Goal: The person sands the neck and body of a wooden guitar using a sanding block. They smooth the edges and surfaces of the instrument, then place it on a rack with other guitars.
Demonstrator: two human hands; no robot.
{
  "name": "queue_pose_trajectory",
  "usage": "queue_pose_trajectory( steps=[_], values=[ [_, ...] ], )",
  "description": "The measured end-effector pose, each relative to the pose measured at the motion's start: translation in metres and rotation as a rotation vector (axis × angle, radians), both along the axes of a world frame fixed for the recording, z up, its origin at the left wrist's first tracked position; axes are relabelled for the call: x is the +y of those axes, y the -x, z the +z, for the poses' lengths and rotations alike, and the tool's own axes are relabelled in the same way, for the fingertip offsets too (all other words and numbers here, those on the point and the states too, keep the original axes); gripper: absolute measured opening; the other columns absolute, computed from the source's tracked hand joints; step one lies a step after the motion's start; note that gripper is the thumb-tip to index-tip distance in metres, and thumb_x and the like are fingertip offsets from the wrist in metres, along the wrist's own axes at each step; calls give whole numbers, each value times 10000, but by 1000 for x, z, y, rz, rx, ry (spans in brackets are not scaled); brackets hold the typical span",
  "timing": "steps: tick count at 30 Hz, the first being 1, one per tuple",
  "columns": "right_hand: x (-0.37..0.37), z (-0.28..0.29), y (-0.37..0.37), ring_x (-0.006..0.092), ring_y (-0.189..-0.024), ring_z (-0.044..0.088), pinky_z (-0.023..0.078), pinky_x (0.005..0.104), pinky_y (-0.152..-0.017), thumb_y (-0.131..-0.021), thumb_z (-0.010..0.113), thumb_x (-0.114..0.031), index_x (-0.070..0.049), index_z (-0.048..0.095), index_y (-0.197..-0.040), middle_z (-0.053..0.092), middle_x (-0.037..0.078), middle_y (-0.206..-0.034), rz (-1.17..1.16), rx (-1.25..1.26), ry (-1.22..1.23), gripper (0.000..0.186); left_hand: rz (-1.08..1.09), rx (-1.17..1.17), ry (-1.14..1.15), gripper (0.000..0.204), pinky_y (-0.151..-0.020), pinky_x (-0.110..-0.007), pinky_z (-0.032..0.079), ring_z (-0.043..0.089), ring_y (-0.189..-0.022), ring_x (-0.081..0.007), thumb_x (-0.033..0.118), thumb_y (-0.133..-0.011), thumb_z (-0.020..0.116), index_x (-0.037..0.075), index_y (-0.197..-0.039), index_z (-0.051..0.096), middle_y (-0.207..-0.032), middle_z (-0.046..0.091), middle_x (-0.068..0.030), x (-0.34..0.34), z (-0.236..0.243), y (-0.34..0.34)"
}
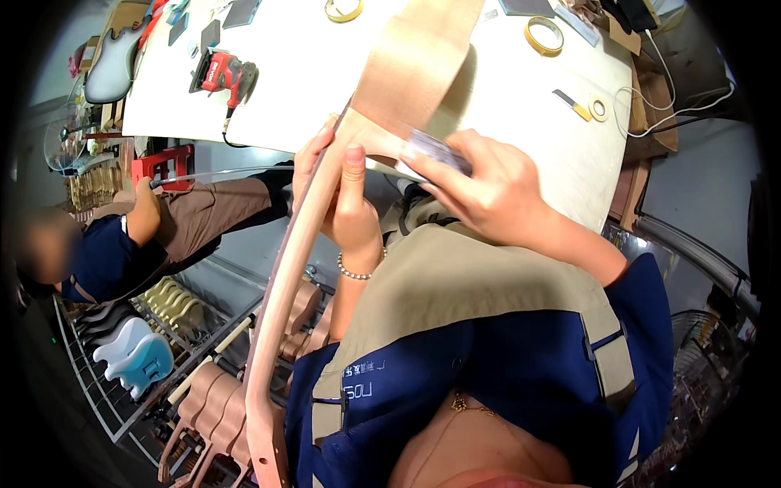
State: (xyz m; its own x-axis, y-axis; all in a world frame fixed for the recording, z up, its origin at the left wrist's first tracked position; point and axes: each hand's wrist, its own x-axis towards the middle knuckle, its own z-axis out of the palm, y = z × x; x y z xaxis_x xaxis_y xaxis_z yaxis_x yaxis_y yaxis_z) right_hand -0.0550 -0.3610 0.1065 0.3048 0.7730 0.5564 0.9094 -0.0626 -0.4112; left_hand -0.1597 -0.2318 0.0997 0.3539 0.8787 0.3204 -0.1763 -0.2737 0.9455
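My left hand (347, 197) grips a long pale wooden guitar neck (281, 317), its thumb upright against the wood. The neck runs diagonally from the bottom of the view to a broad flat end (415, 57) over the worktable. My right hand (500, 183) holds a small grey rectangular pad (433, 148) against the curved wood where the neck widens, just right of my left hand. The pad's underside is hidden.
A white worktable (545, 114) bears a red sander (224, 73), tape rolls (543, 37) and a yellow-handled blade (582, 108). At left a co-worker (106, 256) holds a red tool (167, 159). Racks of guitar bodies (138, 358) and necks (211, 398) stand below.
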Motion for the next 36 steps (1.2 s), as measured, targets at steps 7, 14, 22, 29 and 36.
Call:
queue_pose_trajectory(
  steps=[7, 14, 22, 29, 36],
  values=[
    [-2, 3, -5, 175, -564, 538, 441, 292, -483, -693, 719, -243, -160, 682, -993, 523, 46, -788, -18, 75, -131, 313, 9, -93, 65, 304, -926, -339, 435, 564, -1020, -245, 28, -808, 662, -59, -1074, 545, -1103, 592, -193, -2, 3, -5],
    [-8, 1, 7, 191, -645, 567, 459, 283, -525, -704, 707, -201, -135, 670, -1009, 554, 62, -863, -7, 31, 30, 314, 11, -16, 17, 285, -915, -333, 438, 569, -1005, -242, 21, -807, 662, -63, -1055, 548, -1092, 595, -191, -2, 2, -1],
    [-1, 3, -7, 210, -784, 612, 498, 288, -625, -743, 676, -91, -56, 657, -1048, 631, 96, -1091, 219, 267, -116, 308, -7, -45, 22, 268, -902, -331, 443, 580, -982, -232, 29, -807, 664, -61, -1040, 569, -1047, 620, -184, -3, 4, -4],
    [4, -10, 3, 167, -635, 581, 492, 263, -576, -781, 651, -118, -89, 691, -985, 674, 25, -1009, 118, 310, -162, 210, -25, -15, 30, 335, -919, -333, 437, 576, -1006, -241, 27, -778, 690, -69, -1069, 556, -1089, 602, -198, -6, 4, -2],
    [4, -7, 1, 210, -729, 637, 512, 289, -632, -803, 630, -98, -77, 687, -987, 676, 53, -1002, 126, 404, -180, 194, -52, 20, -12, 351, -928, -332, 439, 571, -1029, -250, 5, -778, 680, -83, -1083, 529, -1106, 595, -206, -7, 0, 0]
  ],
)
